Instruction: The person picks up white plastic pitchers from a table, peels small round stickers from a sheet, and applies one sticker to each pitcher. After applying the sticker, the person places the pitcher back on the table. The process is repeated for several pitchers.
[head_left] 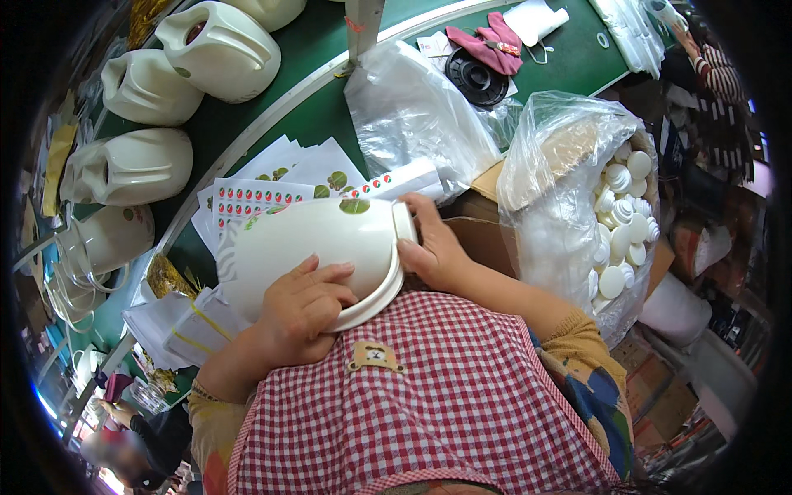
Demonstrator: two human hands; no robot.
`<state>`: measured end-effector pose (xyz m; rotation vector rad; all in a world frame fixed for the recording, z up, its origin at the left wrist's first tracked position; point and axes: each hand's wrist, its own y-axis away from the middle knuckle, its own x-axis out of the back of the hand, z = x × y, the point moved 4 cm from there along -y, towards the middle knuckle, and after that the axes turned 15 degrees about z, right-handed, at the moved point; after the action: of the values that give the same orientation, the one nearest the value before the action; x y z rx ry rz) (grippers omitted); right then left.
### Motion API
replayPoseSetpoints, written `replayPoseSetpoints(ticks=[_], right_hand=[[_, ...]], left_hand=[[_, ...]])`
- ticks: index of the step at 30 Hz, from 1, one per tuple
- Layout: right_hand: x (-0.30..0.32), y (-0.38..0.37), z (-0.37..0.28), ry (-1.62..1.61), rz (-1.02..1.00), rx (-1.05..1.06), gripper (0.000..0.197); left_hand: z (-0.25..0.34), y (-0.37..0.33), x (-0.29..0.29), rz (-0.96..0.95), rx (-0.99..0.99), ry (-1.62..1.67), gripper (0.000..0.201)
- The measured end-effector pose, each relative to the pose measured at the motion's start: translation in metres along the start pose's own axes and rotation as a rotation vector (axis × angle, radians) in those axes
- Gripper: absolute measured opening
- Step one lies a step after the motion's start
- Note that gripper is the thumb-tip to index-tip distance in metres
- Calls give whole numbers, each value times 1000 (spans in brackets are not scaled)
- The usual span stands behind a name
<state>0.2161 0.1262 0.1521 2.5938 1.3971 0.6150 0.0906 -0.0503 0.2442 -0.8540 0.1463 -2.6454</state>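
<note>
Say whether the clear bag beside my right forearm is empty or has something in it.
Not empty: the clear bag holds a heap of round white caps. How deep they go, I cannot tell.

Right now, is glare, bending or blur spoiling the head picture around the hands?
Head view: the left hand, right hand and cream container look fairly clear; bright glints streak the clear plastic sheet; the white rail bows with the fisheye; a person at lower left is partly blurred; the corners are black.
</note>
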Motion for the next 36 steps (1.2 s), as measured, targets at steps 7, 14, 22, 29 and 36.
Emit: replayPoseSetpoints(ticks=[7,14,22,29,36], right_hand=[[18,-85,-7,257,245,431,30],[-17,-128,80,743,-112,239,33],[-25,-120,97,823,-226,245,38],[-42,-118,102,888,-181,292,22],[-43,-115,106,815,-168,326,9]], left_hand=[[-32,21,53,269,289,18,31],[-84,43,43,769,549,596,46],[-93,41,-11,885,563,738,32],[-89,38,-17,922,624,737,32],[-96,32,5,732,770,530,21]])
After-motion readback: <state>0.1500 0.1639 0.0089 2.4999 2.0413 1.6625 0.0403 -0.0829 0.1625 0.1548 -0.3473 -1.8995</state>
